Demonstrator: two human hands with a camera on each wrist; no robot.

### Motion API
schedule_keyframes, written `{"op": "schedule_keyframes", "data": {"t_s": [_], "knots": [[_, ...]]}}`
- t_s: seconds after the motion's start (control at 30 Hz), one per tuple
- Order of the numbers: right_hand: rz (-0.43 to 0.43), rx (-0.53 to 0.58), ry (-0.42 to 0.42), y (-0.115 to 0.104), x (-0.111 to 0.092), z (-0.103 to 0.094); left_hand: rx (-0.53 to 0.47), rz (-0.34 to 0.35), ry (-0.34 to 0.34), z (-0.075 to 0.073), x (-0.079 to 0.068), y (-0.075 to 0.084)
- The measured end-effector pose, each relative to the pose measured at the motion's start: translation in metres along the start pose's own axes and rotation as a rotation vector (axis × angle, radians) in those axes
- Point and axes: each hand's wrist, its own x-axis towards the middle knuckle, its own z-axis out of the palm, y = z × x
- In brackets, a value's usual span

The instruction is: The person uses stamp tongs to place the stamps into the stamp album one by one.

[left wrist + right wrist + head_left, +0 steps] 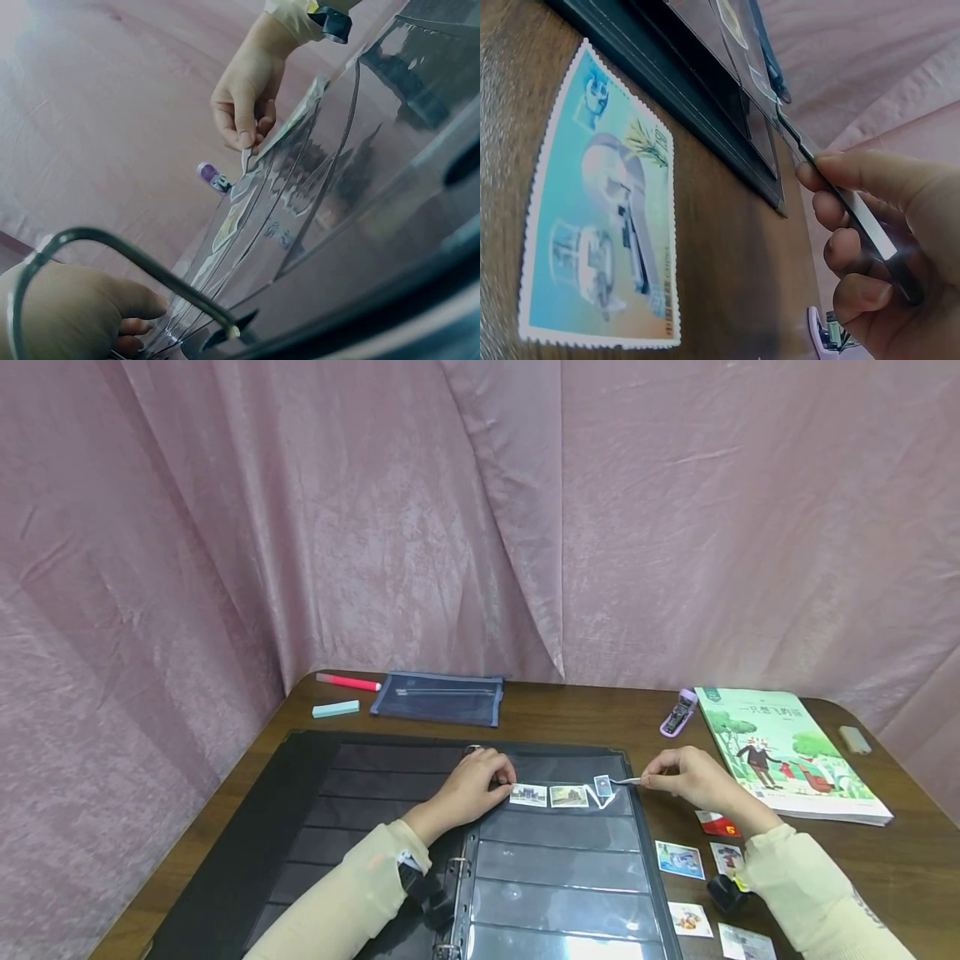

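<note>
My right hand point(686, 777) pinches metal tweezers point(851, 206) between thumb and fingers. The tweezer tips meet a small blue stamp point(603, 786) at the top row of the stamp album's right page point(562, 868). A clear flap looks folded beneath that stamp. Two stamps lie in the same row, a left one point(528, 795) and a middle one point(569, 797). Bent fingers of my left hand point(468, 783) touch the page by the left stamp; whether they pinch the clear pocket is hidden. In the left wrist view, a metal binder ring point(127, 255) crosses before my left hand.
Several loose stamps, one blue point(680, 860), lie right of the album under my right forearm. Beyond are a green-covered book point(795, 752), an eraser point(855, 740) and a purple object point(678, 713). A mesh pouch point(438, 697), red pen point(348, 682) and light-blue block point(336, 709) lie behind the album.
</note>
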Motion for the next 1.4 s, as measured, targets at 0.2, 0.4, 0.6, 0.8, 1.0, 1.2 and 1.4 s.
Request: {"op": "schedule_keyframes", "data": {"t_s": [0.2,0.4,0.6,0.8,1.0,1.2,1.4], "knots": [[-0.019,0.0,-0.035,-0.001,0.001,-0.002,0.001,-0.025,-0.013,0.0,0.0,0.001],[-0.021,-0.012,-0.077,0.0,0.004,-0.009,0.002,-0.025,-0.014,0.0,0.0,0.001],[-0.072,-0.034,-0.125,-0.002,0.006,-0.017,0.003,-0.02,-0.007,0.001,-0.001,0.0],[-0.104,-0.039,-0.189,-0.006,0.011,-0.026,0.002,-0.002,0.01,0.001,0.0,0.0],[-0.122,-0.051,-0.259,-0.008,0.016,-0.032,0.007,0.02,0.02,0.001,0.001,0.0],[-0.114,-0.042,-0.311,-0.006,0.018,-0.04,0.003,0.019,0.021,0.001,0.001,-0.001],[-0.104,-0.006,-0.312,-0.007,0.017,-0.047,-0.002,0.012,0.014,0.0,0.001,-0.001]]}}
